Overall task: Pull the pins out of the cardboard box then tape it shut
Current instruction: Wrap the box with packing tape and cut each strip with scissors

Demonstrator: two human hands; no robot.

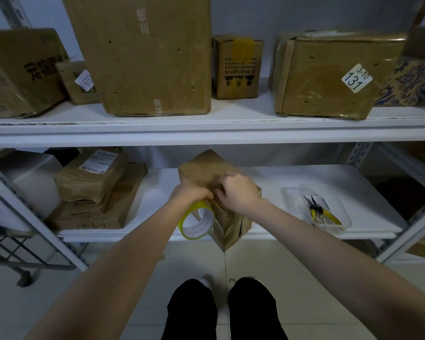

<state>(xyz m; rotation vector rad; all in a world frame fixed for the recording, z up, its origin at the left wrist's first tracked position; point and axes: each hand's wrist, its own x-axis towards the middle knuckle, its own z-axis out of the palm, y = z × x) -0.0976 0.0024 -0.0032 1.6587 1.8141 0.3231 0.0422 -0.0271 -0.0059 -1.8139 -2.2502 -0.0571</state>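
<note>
Stack (93, 190): brown parcels piled at the left of the lower shelf (329, 177), one with a white label on top

Left hand (189, 192): up at the box's near top corner, fingers curled tight round the top of the tape, knuckles towards the camera

Tape (196, 224): yellow-green roll with a white core, hanging on edge from the left hand, right against the box's left face and out over the shelf's front lip

Box (206, 168): small brown carton, turned corner-on at the shelf's front edge, its near corner overhanging the floor; creased, with a dark slit low on its right face

Right hand (238, 192): on top of the box, knuckles up, fingers bent down and meeting the left hand's; it looks like they pinch something there, but blur hides what, so I cannot tell their grip

Tray (341, 224): clear plastic, well right of the box on the same shelf

Pliers (319, 212): yellow-handled, lying inside the tray
</note>
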